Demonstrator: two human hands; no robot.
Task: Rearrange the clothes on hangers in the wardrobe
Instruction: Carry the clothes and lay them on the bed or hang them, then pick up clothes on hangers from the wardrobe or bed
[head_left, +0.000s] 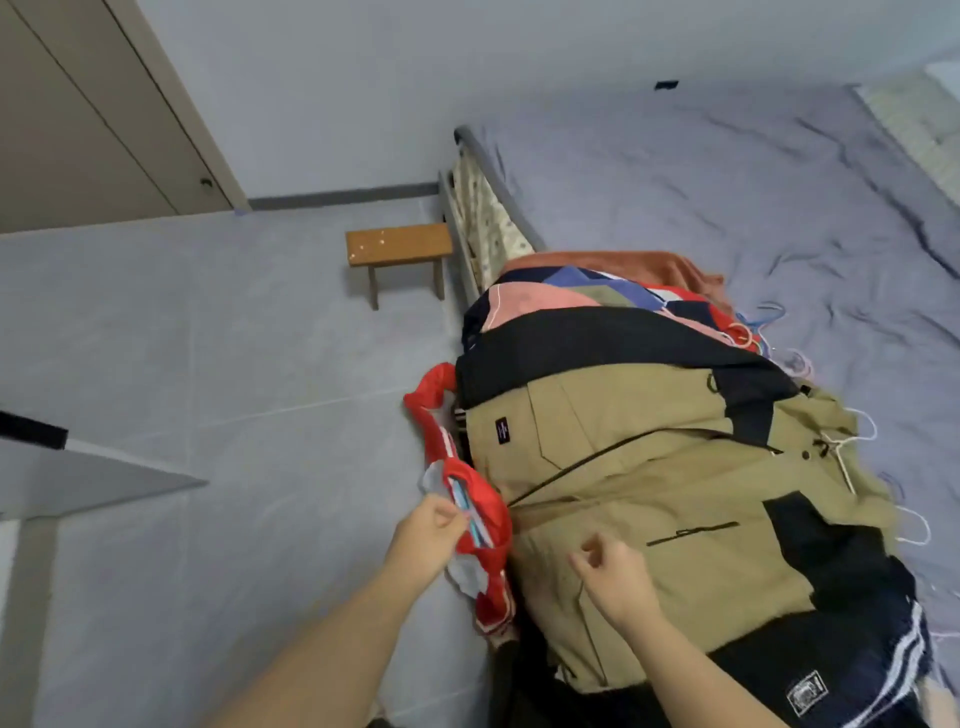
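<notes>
A pile of clothes on hangers lies along the near edge of the bed. On top is a khaki and black jacket; colourful garments lie beneath it at the far end. A red garment hangs off the pile's left side. My left hand pinches the red garment's edge. Hovering over the khaki jacket's lower part, my right hand has loosely curled fingers and holds nothing. Thin wire hanger hooks stick out on the pile's right side.
The bed has a rumpled lavender sheet and a metal frame. A small wooden stool stands on the grey tiled floor beside it. A brown door is at the upper left. A grey panel edge juts in from the left.
</notes>
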